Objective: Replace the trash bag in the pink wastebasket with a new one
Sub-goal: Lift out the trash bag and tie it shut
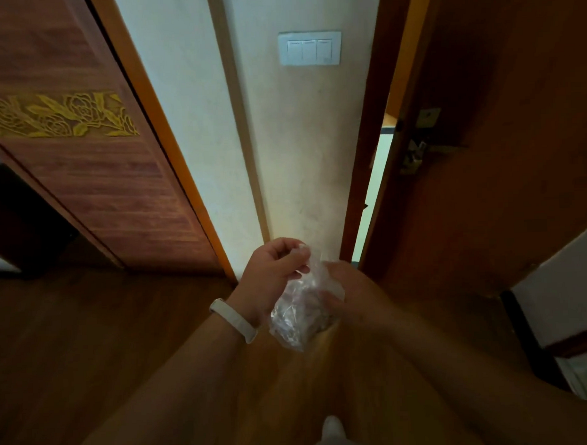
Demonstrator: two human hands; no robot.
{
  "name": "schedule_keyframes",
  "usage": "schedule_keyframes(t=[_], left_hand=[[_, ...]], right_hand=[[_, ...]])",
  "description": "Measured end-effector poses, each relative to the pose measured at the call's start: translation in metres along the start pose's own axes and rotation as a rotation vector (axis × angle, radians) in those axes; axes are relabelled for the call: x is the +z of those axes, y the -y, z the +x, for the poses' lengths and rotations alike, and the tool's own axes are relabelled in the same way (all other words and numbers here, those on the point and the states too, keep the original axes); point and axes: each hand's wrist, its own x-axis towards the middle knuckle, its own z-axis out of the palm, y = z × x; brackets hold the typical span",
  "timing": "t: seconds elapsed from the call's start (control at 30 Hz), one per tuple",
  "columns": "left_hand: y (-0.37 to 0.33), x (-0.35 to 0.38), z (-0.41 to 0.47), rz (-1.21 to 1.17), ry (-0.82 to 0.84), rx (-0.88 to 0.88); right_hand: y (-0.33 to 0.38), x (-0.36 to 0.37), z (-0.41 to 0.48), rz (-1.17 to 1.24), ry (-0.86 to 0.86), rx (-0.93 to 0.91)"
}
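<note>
A small clear plastic trash bag (pixel 297 317) with crumpled contents hangs in front of me above the wooden floor. My left hand (pixel 274 273), with a white band on its wrist, pinches the bag's top edge. My right hand (pixel 346 287) holds the bag's right side, partly hidden behind the plastic. The pink wastebasket is not in view.
A white wall with a three-button light switch (pixel 309 48) stands straight ahead. A wooden sliding door with a gold flower pattern (pixel 83 156) is at the left. A brown door (pixel 482 149) with a metal latch stands slightly ajar at the right. My foot (pixel 331 427) shows at the bottom.
</note>
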Motion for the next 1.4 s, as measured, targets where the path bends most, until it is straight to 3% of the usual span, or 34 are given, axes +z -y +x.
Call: schedule_keyframes(t=[0.37,0.73,1.0,1.17,1.4], left_hand=[[0.012,-0.015,0.143,0.197,0.036,-0.065],[0.114,-0.054,0.299,0.205,0.207,-0.319],[0.235,-0.065,0.38,0.289,0.239,-0.378],[0.361,-0.072,0.418,0.316,0.173,-0.382],[0.52,-0.081,0.462,0.364,0.162,-0.406]], right_hand=[[-0.076,-0.005,0.126,-0.099,-0.07,0.029],[-0.164,0.059,0.24,-0.164,-0.08,0.22],[-0.277,0.139,0.306,-0.211,-0.064,0.178],[-0.382,0.224,0.339,-0.22,0.009,0.085],[-0.492,0.326,0.371,-0.337,0.083,0.129]])
